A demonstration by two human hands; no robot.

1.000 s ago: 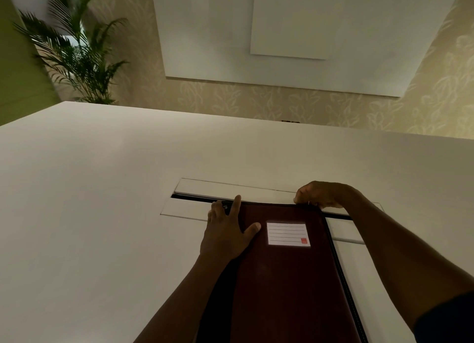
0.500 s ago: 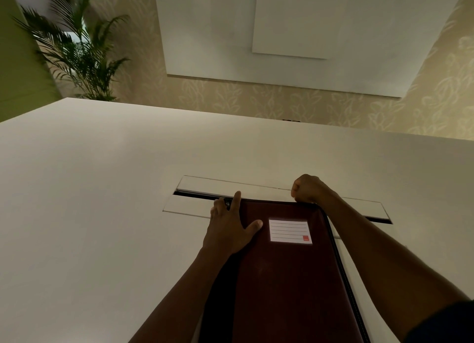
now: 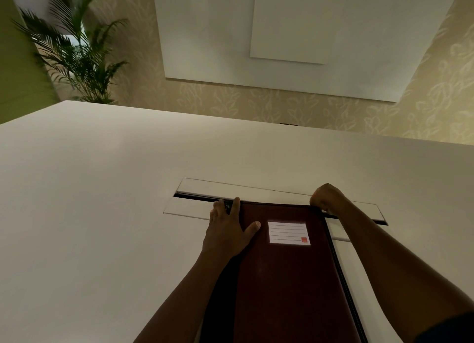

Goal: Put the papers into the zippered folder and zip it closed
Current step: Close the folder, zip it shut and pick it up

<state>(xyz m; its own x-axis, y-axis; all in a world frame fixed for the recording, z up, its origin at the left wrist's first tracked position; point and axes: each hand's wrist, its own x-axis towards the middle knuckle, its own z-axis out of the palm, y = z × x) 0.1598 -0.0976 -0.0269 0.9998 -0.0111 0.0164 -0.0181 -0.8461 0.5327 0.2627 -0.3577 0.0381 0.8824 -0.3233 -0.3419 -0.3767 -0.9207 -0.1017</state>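
Folder [image 3: 287, 278] flat on bench [image 3: 102, 189], lower centre. Left hand [image 3: 227, 233] flat on its upper-left corner, fingers straight, likely steadying. Right hand [image 3: 327, 197] clenched at upper-right corner, presumably pinching zipper pull; pull itself hidden.

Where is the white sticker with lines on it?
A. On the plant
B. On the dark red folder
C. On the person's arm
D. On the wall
B: the white lined sticker sits on the cover of the dark red folder, between the two hands.

Folder [image 3: 287, 278] dark maroon leather-look, smooth slight sheen; label [image 3: 287, 233] white paper; table [image 3: 102, 189] matt white.
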